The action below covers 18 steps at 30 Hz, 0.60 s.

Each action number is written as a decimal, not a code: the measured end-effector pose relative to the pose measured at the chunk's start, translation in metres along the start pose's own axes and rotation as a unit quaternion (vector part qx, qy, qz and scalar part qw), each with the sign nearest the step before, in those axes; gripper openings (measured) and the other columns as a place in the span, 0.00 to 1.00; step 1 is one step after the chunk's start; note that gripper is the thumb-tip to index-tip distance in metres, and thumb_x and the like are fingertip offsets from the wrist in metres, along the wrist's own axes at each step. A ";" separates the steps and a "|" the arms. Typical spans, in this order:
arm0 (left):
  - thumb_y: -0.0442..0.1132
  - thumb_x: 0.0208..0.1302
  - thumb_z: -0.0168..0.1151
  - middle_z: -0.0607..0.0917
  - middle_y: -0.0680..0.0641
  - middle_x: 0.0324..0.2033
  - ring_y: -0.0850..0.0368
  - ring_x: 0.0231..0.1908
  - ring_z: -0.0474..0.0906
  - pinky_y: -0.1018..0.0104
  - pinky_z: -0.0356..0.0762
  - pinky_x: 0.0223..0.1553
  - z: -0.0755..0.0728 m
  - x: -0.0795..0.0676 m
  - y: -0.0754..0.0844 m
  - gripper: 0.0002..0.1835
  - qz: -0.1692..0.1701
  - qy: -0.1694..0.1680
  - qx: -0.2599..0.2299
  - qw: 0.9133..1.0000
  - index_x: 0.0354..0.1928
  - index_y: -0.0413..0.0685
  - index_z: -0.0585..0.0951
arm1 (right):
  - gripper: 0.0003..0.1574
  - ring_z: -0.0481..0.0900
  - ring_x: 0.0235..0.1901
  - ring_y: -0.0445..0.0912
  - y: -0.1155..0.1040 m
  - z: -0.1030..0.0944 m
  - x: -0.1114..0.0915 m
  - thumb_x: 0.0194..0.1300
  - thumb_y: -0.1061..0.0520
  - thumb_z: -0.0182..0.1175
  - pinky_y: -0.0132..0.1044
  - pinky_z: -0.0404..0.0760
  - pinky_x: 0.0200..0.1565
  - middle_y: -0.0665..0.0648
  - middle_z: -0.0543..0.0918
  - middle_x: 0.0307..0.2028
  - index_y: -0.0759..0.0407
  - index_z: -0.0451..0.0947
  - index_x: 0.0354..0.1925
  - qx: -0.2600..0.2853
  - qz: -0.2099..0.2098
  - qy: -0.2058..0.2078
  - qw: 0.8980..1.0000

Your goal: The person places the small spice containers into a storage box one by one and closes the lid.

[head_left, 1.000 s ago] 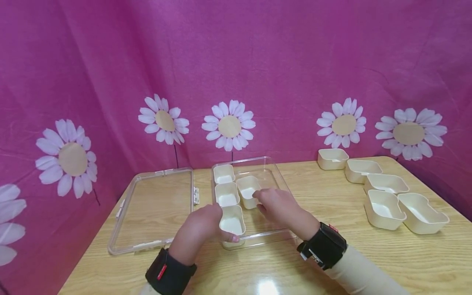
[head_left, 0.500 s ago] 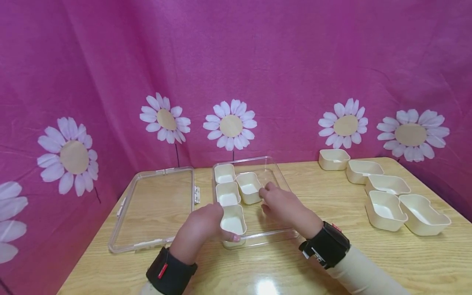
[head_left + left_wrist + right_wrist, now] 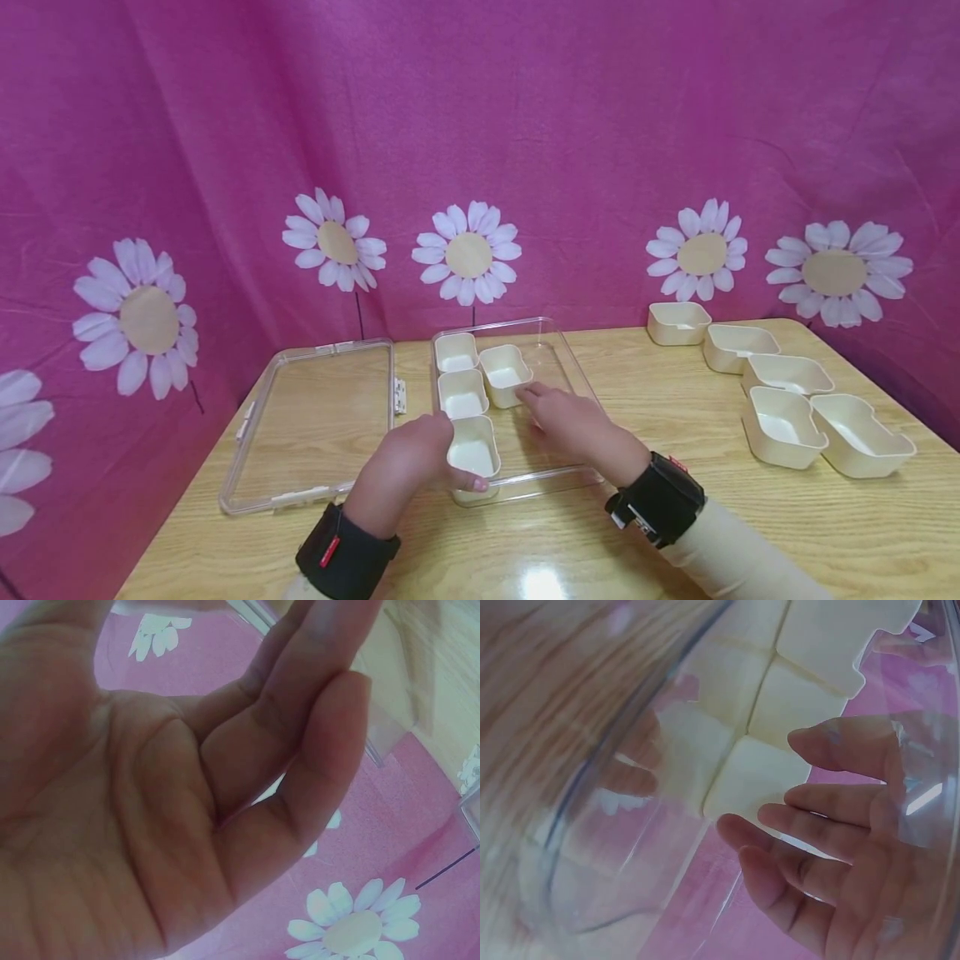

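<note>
A shallow clear plastic box [image 3: 558, 477] lies on the wooden table, holding several cream bins. My left hand [image 3: 412, 454] holds the box at its near left corner, thumb across the front wall beside the nearest bin [image 3: 474, 454]. In the left wrist view its fingers [image 3: 262, 742] bend gently outside the wall. My right hand [image 3: 573, 425] reaches inside the box, fingertips at the near right side of a second-column bin [image 3: 506, 372]. The right wrist view shows these fingers [image 3: 817, 829] loosely extended against the bin's end [image 3: 757, 780].
A clear hinged lid [image 3: 315, 425] with white clips lies flat at the left. Several cream bins, including one with a notched rim [image 3: 861, 437], stand along the table's right side. A magenta cloth [image 3: 585, 150] with daisies hangs behind the table.
The second-column bin has slid away from me inside the box, toward the far wall. My right hand has followed it slightly; the left hand stays at the corner.
</note>
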State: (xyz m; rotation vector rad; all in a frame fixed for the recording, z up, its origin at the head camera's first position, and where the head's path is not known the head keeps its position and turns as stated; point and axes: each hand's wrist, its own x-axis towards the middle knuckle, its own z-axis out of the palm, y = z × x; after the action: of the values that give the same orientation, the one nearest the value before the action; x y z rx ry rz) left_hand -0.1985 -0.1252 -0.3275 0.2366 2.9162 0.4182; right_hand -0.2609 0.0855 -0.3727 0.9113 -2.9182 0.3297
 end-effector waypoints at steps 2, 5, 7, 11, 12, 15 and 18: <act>0.57 0.41 0.85 0.82 0.42 0.34 0.51 0.34 0.77 0.54 0.78 0.38 0.000 -0.001 0.000 0.37 -0.001 0.000 0.000 1.000 0.41 0.37 0.78 | 0.34 0.79 0.59 0.61 -0.001 0.000 -0.001 0.67 0.63 0.65 0.56 0.82 0.50 0.65 0.75 0.65 0.67 0.70 0.68 0.000 -0.006 -0.005 1.000; 0.57 0.41 0.85 0.82 0.42 0.34 0.51 0.33 0.77 0.54 0.78 0.38 -0.001 -0.001 0.001 0.37 -0.004 -0.004 0.002 1.000 0.42 0.37 0.78 | 0.34 0.79 0.59 0.63 0.000 -0.002 -0.002 0.66 0.62 0.66 0.57 0.81 0.52 0.66 0.75 0.65 0.68 0.71 0.68 -0.001 -0.022 -0.008 1.000; 0.58 0.41 0.85 0.82 0.42 0.35 0.51 0.34 0.77 0.54 0.78 0.39 -0.001 -0.001 0.002 0.37 -0.007 -0.008 0.005 1.000 0.43 0.36 0.78 | 0.34 0.78 0.60 0.63 0.000 -0.004 -0.003 0.67 0.62 0.66 0.58 0.79 0.54 0.67 0.75 0.66 0.69 0.70 0.68 0.000 -0.029 -0.015 0.999; 0.58 0.41 0.84 0.82 0.42 0.36 0.51 0.35 0.77 0.54 0.79 0.41 -0.003 -0.003 0.003 0.39 -0.015 -0.024 0.012 1.000 0.46 0.36 0.78 | 0.34 0.74 0.65 0.64 0.001 -0.011 -0.005 0.69 0.60 0.65 0.58 0.75 0.60 0.68 0.71 0.68 0.70 0.69 0.69 0.012 -0.035 -0.052 0.998; 0.57 0.41 0.85 0.82 0.42 0.36 0.51 0.35 0.77 0.53 0.79 0.42 -0.004 -0.003 0.004 0.39 -0.015 -0.026 0.011 0.999 0.46 0.36 0.78 | 0.34 0.73 0.65 0.64 0.002 -0.013 -0.005 0.69 0.60 0.64 0.58 0.74 0.62 0.69 0.70 0.69 0.71 0.68 0.69 0.016 -0.039 -0.062 0.997; 0.57 0.40 0.85 0.83 0.42 0.38 0.50 0.37 0.78 0.52 0.79 0.44 -0.005 -0.006 0.004 0.41 -0.018 -0.034 0.004 0.999 0.49 0.36 0.77 | 0.32 0.70 0.67 0.64 0.005 -0.018 -0.005 0.70 0.61 0.63 0.57 0.70 0.65 0.70 0.68 0.70 0.72 0.68 0.68 0.026 -0.058 -0.089 0.994; 0.57 0.40 0.85 0.84 0.40 0.44 0.48 0.41 0.79 0.49 0.79 0.48 -0.006 -0.009 0.004 0.45 -0.023 -0.042 -0.002 0.999 0.55 0.35 0.76 | 0.30 0.70 0.67 0.65 0.008 -0.024 -0.007 0.71 0.62 0.61 0.56 0.68 0.67 0.71 0.69 0.69 0.73 0.70 0.67 0.038 -0.089 -0.104 0.990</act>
State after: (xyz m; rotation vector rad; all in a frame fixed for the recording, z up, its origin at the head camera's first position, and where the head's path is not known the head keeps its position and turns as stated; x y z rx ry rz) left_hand -0.1907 -0.1250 -0.3194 0.1822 2.8327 0.3986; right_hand -0.2596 0.1017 -0.3521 1.2814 -2.9945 0.3546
